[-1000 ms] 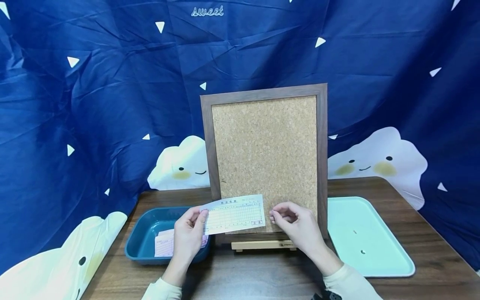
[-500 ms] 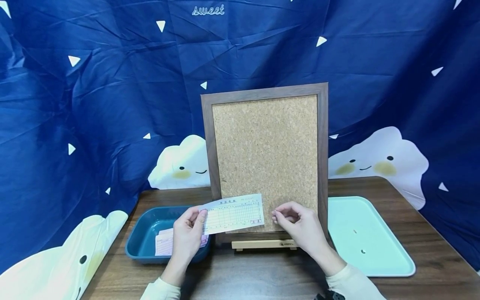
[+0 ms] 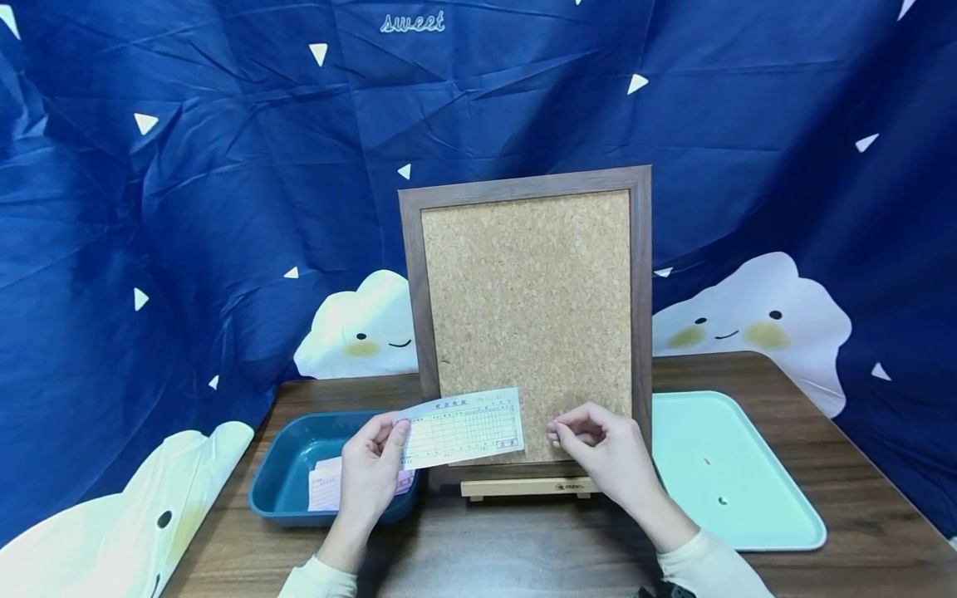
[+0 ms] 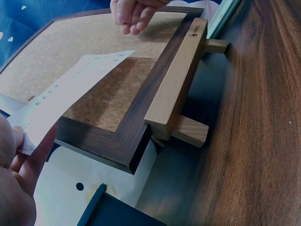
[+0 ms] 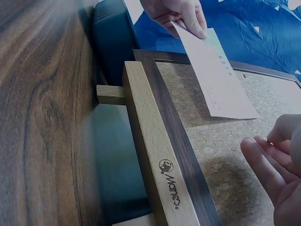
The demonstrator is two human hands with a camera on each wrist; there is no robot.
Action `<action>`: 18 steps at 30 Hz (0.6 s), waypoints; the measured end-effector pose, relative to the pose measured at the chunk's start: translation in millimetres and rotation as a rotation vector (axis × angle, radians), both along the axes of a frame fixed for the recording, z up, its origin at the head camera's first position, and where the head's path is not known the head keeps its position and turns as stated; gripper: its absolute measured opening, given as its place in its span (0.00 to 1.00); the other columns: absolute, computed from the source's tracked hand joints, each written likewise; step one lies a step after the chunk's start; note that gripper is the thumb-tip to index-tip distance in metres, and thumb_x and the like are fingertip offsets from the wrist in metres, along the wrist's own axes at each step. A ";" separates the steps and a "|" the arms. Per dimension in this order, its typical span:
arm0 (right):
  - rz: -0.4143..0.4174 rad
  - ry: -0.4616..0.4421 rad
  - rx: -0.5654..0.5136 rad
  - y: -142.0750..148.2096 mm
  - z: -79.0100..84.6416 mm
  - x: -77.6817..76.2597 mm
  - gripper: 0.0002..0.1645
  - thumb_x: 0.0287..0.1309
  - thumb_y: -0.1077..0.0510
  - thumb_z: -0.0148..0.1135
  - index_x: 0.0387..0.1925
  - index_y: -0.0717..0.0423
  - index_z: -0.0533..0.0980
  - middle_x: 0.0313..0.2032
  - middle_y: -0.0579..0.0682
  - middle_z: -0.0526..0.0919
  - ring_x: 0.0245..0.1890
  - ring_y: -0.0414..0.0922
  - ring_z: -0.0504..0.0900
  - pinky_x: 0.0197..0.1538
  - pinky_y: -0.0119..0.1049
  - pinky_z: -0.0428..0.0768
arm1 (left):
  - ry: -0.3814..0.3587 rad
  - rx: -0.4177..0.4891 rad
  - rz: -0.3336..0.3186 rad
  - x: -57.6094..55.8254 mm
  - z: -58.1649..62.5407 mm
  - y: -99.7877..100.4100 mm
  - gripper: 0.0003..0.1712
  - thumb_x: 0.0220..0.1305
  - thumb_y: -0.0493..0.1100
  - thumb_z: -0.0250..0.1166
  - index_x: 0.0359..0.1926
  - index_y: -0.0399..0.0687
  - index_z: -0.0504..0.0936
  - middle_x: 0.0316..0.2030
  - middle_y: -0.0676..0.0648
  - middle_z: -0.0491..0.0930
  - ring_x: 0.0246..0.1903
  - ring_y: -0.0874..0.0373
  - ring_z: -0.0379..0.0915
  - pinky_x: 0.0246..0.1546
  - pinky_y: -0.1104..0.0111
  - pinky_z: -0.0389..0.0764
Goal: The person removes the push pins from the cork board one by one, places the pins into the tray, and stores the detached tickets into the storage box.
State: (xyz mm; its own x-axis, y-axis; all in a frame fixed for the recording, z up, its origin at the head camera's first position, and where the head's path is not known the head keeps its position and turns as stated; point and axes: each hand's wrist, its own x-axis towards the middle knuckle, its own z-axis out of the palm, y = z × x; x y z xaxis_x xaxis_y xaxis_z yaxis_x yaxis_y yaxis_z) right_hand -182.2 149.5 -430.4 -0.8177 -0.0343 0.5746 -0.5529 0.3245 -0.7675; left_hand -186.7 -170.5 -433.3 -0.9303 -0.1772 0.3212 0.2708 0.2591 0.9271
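My left hand pinches the left end of a pale printed receipt slip, thumb in front and fingers behind. In the right wrist view the slip stands out from the corkboard at its near edge. The brown-framed corkboard leans upright on a light wooden stand. To the right of the slip, my right hand hovers before the board's lower right, thumb and forefinger pinched together. A tiny thing seems to be between those fingertips, mostly hidden; its kind is unclear.
A blue bin with pink slips stands left of the board. On the right lies a mint tray with a couple of tiny items. A blue cloth with cloud prints hangs behind the wooden table.
My right hand has shifted slightly to the right, away from the slip. The left hand and slip have drifted a little to the left. Both grips look the same.
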 end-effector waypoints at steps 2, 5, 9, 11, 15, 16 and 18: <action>0.005 -0.005 -0.002 0.9 0.2 -0.2 0.07 0.63 0.73 0.72 0.36 0.59 0.87 0.35 0.56 0.94 0.33 0.36 0.92 0.37 0.26 0.88 | 0.001 -0.003 0.003 0.4 -0.2 -0.6 0.10 0.77 0.36 0.67 0.52 0.35 0.88 0.45 0.34 0.92 0.31 0.68 0.87 0.32 0.77 0.85; 0.004 -0.011 -0.007 1.5 0.3 0.1 0.07 0.63 0.73 0.72 0.36 0.60 0.87 0.35 0.57 0.94 0.33 0.35 0.92 0.37 0.26 0.88 | 0.022 -0.007 0.007 0.5 -0.6 -1.0 0.09 0.77 0.35 0.67 0.52 0.35 0.88 0.44 0.34 0.92 0.31 0.68 0.87 0.32 0.77 0.86; 0.007 -0.010 -0.014 1.7 0.9 0.8 0.06 0.62 0.74 0.72 0.36 0.62 0.86 0.35 0.59 0.93 0.34 0.34 0.92 0.37 0.26 0.88 | 0.066 -0.002 0.008 0.8 -1.5 -1.7 0.08 0.76 0.35 0.67 0.50 0.34 0.88 0.42 0.34 0.92 0.29 0.68 0.86 0.30 0.77 0.86; 0.010 -0.006 -0.016 1.7 1.4 1.0 0.06 0.62 0.74 0.72 0.36 0.62 0.86 0.35 0.60 0.93 0.34 0.34 0.92 0.37 0.26 0.88 | 0.082 -0.001 0.007 1.0 -2.1 -2.1 0.08 0.76 0.35 0.67 0.49 0.35 0.88 0.42 0.34 0.92 0.29 0.68 0.86 0.30 0.77 0.86; 0.018 -0.002 -0.020 2.1 2.5 1.1 0.06 0.63 0.74 0.71 0.36 0.63 0.86 0.35 0.60 0.93 0.34 0.33 0.91 0.37 0.26 0.88 | 0.093 0.001 0.006 2.1 -1.8 -3.5 0.08 0.76 0.35 0.68 0.49 0.35 0.89 0.42 0.34 0.92 0.30 0.68 0.87 0.30 0.77 0.86; 0.021 0.000 -0.021 2.2 2.7 1.0 0.06 0.63 0.74 0.71 0.36 0.63 0.86 0.35 0.61 0.93 0.34 0.33 0.91 0.37 0.26 0.88 | 0.094 0.000 0.005 2.2 -1.6 -3.9 0.08 0.76 0.35 0.68 0.50 0.35 0.89 0.42 0.34 0.92 0.30 0.68 0.87 0.31 0.76 0.86; 0.027 0.005 -0.021 2.6 3.2 0.9 0.06 0.62 0.75 0.71 0.36 0.64 0.86 0.35 0.61 0.93 0.34 0.33 0.91 0.37 0.26 0.88 | 0.098 0.002 0.007 2.4 -1.0 -4.8 0.08 0.76 0.35 0.67 0.50 0.35 0.89 0.41 0.34 0.92 0.29 0.68 0.86 0.30 0.77 0.86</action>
